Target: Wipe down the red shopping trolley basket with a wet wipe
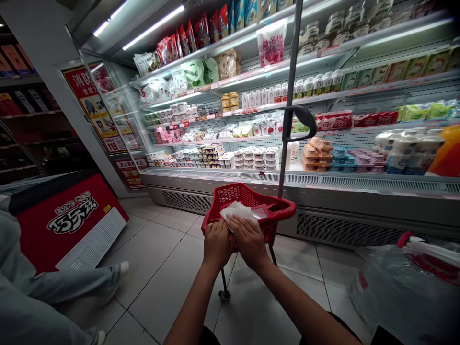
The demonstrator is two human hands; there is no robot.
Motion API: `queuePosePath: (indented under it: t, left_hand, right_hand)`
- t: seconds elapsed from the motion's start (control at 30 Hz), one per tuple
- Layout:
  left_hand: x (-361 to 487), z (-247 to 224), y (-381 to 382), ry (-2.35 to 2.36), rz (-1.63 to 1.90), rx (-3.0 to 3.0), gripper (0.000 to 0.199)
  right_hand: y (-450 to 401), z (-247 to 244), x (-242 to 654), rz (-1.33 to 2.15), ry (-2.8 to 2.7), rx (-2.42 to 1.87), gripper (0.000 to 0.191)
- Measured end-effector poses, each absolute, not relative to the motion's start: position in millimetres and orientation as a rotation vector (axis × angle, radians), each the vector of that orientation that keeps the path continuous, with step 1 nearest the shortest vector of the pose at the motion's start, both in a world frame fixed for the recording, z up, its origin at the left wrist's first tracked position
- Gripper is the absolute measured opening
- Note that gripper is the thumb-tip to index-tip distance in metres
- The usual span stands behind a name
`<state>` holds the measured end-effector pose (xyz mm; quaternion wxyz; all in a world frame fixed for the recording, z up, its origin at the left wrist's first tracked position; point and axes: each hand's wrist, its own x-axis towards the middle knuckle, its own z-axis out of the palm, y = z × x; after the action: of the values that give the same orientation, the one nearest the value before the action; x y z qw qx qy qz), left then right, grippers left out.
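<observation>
A red plastic shopping basket on wheeled legs, a cart (233,190), stands in front of me. With its fingers curled over the cart's near rim, my left hand (216,245) grips the basket edge. Beside it, my right hand (249,241) presses a crumpled white wipe (237,209) against the near rim, its fingers lying together over the sheet. The two hands are side by side, almost touching. A dark upright pole with a looped black handle (305,122) rises from the cart's right side. The inside of the basket is partly hidden by the wipe and my hands.
A lit refrigerated shelf (215,177) with packaged goods runs across the back. At left are a red chest freezer (108,199) and a person's legs in light jeans (77,285). Large clear wrapped containers (388,292) stand at lower right on the tiled floor (158,268).
</observation>
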<state>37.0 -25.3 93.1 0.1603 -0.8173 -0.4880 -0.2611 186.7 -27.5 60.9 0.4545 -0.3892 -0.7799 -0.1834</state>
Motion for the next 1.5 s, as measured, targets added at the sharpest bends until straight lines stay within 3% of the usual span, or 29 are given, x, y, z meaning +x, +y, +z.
queuePosePath:
  t: [0.2,0.43,0.83,1.13,1.33,1.5]
  left_hand:
    - [15.0,99.3,-28.8,-1.320,-0.705,-2.490,0.043]
    - [19.4,95.6,-29.2,-1.341,-0.739,-2.449,0.043]
    - [59.5,82.4,-35.9,-1.338,-0.764,-2.262,0.043]
    - [7.1,100.0,-21.5,-1.284,-1.009,-2.620,0.075]
    - [44.3,83.3,-25.1,-1.362,-1.246,-2.609,0.096]
    - [63.8,83.7,-36.0,-1.312,-1.246,-2.619,0.105]
  right_hand:
    - [-9.4,27.7,250.5,-0.668,-1.948,-0.857,0.058]
    - [2.7,29.7,338.8,-0.484,-1.705,-1.089,0.045]
    - [-26.7,69.2,207.0,-0.313,-1.948,-0.970,0.052]
    - [-3.8,67.2,302.1,-0.192,-1.784,-1.157,0.046]
    - [-15.7,72.7,247.4,-0.222,-1.948,-1.076,0.048]
    - [-36.8,85.6,212.7,-0.197,-2.015,-1.051,0.032]
